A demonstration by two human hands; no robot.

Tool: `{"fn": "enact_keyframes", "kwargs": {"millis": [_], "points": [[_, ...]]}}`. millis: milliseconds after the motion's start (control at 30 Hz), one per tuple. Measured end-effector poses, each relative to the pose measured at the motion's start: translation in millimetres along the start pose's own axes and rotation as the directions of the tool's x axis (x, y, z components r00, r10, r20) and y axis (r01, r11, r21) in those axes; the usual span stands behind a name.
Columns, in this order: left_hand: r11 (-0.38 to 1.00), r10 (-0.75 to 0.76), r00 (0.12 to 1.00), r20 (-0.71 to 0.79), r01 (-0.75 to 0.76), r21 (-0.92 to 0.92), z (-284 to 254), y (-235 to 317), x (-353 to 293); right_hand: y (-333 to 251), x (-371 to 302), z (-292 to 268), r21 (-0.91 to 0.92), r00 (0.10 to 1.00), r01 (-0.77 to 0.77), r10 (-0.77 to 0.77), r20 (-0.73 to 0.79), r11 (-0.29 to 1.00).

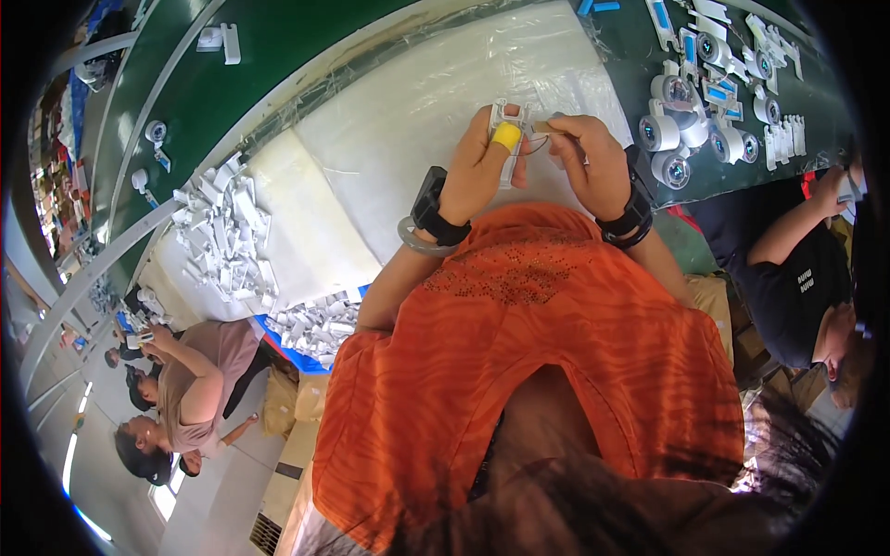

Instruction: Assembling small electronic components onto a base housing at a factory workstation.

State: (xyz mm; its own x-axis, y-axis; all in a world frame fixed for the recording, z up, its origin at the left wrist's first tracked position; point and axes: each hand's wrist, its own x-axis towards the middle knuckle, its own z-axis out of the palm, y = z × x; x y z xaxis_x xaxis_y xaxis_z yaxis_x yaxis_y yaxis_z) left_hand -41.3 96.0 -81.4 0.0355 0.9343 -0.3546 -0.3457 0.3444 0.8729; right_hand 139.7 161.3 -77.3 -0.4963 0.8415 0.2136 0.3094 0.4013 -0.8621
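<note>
My left hand (475, 178) is closed round a slim white plastic housing (508, 170), its thumb, in a yellow finger cot (506, 135), lying across the part. Close by on the right, my right hand (593, 157) pinches a small tan piece (540, 127) between thumb and fingers. Thin dark wires (536, 145) hang between the two hands; where their ends attach is too small to tell. Both hands are held above a plastic-covered work surface (417, 102). Each wrist has a black strap with a device on it.
A heap of small white plastic parts (227, 232) lies to the left, and a blue bin (315, 329) holds more. White devices with round lenses (681, 120) crowd the green table at right. A seated person in black (779, 269) is at right; another person (199, 371) works at left.
</note>
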Motion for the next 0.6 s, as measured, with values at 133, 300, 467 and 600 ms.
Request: {"fn": "enact_keyframes", "kwargs": {"millis": [133,300,467,600], "points": [[0.999,-0.001,0.999,0.038,0.003,-0.047,1.8,0.2,-0.1,-4.5,1.7,-4.9,-0.032,0.997,0.076,-0.075,0.017,0.997],[0.998,0.020,0.998,0.053,-0.017,-0.057,6.3,1.8,-3.8,-3.9,0.2,1.8,-0.019,0.989,0.132,-0.133,-0.071,0.991],[0.999,0.039,0.999,0.012,-0.039,-0.019,15.7,9.4,-6.7,-3.8,3.9,-1.2,-0.020,0.982,0.182,-0.183,-0.052,0.983],[0.998,0.041,0.997,0.058,-0.039,-0.039,13.4,4.4,-7.2,-5.0,5.6,-3.0,-0.102,0.968,0.241,-0.247,-0.050,0.965]]}}
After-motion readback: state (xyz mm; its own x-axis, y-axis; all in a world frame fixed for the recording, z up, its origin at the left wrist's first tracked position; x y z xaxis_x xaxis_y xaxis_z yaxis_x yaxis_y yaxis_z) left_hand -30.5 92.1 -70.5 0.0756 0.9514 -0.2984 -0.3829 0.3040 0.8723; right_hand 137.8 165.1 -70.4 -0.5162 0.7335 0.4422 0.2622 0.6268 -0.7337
